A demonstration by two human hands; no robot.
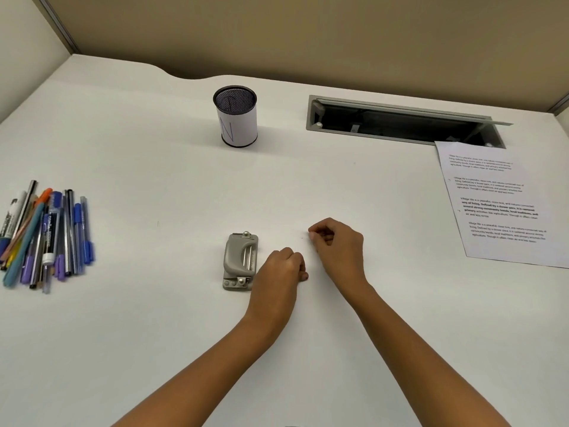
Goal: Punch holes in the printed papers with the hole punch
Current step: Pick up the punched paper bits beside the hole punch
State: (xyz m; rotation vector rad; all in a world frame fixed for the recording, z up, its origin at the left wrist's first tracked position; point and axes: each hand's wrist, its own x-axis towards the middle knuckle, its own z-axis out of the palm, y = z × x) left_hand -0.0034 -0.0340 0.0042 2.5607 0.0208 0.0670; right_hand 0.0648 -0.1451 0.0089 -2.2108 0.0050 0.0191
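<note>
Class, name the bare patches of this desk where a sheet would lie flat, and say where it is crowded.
Bare: between the pens and the punch; between the cup and the punch; between the right hand and the papers. Crowded: pens at the left edge, papers and slot at right rear.

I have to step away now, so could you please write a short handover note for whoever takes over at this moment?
Left hand: fingers curled, holding nothing, just right of the hole punch.
Right hand: curled, nothing visibly held, further right.
Printed papers: at the right edge of the desk, apart from the punch.
Done: nothing visible; no paper in the punch.
Left: bring the papers over and punch them.
</note>
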